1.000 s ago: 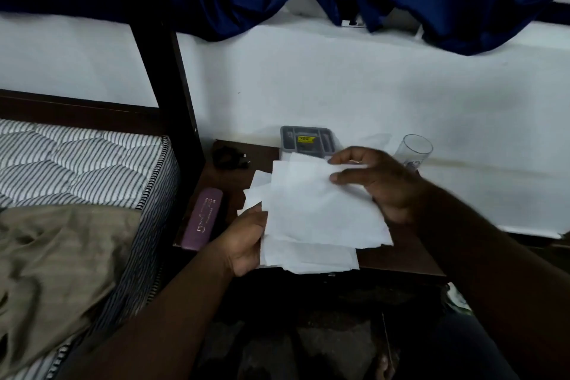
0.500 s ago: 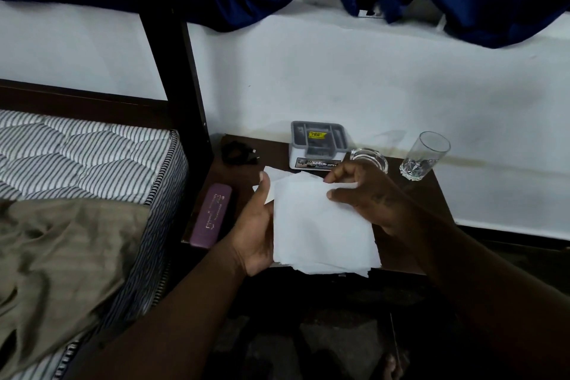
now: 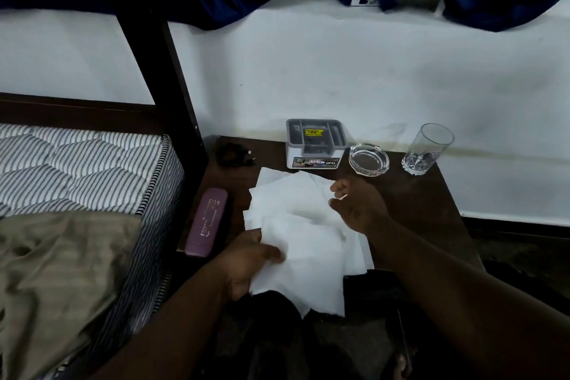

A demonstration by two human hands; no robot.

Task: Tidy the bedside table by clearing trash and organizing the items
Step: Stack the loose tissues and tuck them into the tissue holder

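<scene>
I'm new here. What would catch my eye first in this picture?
The bright white paper sheets stand out most, fanned over the dark bedside table, the left hand gripping their lower left edge and the right hand at their upper right. Behind them, along the wall, stand a grey organizer box, a glass ashtray and a clear tumbler; a purple case lies at the table's left edge.

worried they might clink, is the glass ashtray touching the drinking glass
Apart. The head view shows a strip of dark bedside table between the glass ashtray and the drinking glass.
</scene>
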